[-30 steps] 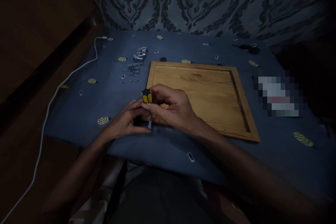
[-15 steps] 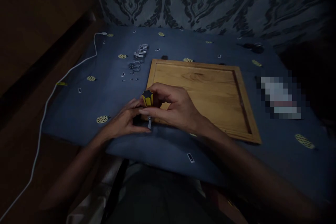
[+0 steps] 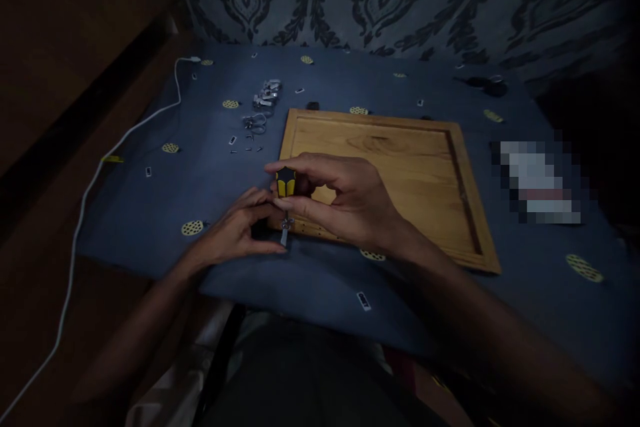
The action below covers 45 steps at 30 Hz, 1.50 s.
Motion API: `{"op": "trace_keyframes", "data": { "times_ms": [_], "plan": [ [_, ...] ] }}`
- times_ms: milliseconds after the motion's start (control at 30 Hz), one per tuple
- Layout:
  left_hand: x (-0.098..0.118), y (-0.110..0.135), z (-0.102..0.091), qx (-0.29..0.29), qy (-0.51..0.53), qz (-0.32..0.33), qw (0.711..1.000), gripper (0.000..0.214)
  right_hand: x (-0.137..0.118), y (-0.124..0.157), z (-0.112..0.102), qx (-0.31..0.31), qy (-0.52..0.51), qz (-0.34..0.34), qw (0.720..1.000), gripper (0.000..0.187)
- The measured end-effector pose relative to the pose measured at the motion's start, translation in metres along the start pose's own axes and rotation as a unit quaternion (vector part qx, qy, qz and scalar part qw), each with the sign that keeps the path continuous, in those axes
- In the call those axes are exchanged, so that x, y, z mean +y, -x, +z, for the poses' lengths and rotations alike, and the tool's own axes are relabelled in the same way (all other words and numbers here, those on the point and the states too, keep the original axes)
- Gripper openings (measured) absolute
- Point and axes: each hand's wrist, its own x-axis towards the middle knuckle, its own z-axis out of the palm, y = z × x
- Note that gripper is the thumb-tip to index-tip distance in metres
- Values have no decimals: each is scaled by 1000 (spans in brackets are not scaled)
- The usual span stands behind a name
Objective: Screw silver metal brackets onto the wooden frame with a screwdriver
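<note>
My right hand point(image 3: 345, 197) grips a screwdriver point(image 3: 286, 183) by its black and yellow handle, fingers around it and thumb in front. Its shaft points down at a small silver metal latch point(image 3: 285, 232) on the near left edge of the framed wooden board point(image 3: 380, 153). With its thumb at the latch's lower end and its fingers by the board's corner, my left hand point(image 3: 240, 230) steadies the latch. The screwdriver's tip and any screw under it are too small to make out. A row of small dark holes shows along the board's near edge.
Beyond the board's left side lie several metal latches point(image 3: 267, 97), wire loops point(image 3: 255, 123) and small screws point(image 3: 249, 149). A white cable point(image 3: 83, 213) runs down the left. Dark-handled pliers or scissors point(image 3: 485, 85) lie far right, near a blurred-out packet point(image 3: 540, 180).
My right hand has shifted slightly, its index finger now stretched out past the screwdriver handle, which stands a little further right. More of the latch and the board's near edge shows. My left hand stays put.
</note>
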Motion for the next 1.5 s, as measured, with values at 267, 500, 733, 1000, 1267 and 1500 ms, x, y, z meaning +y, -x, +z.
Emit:
{"op": "trace_keyframes", "data": {
  "times_ms": [267, 500, 733, 1000, 1267, 1500],
  "plan": [
    [-5, 1, 2, 9, 6, 8, 1000, 44, -2, -1, 12, 38, -92, 102, 990, 33],
    [-2, 1, 1, -1, -7, 9, 1000, 35, -6, -4, 1, -33, -72, 93, 993, 15],
    [-4, 1, 2, 0, -8, 8, 1000, 41, -3, -4, 12, 33, -102, 135, 985, 42],
    [-2, 1, 1, -8, -5, 4, 1000, 39, -5, -5, 1, -27, -90, 77, 993, 28],
    [-7, 4, 3, -12, 30, -38, 999, 54, -5, -5, 12, 17, -101, 108, 989, 39],
    [-1, 1, 0, -5, 12, -15, 1000, 41, -4, -5, 8, -13, -105, 63, 992, 29]
  ]
}}
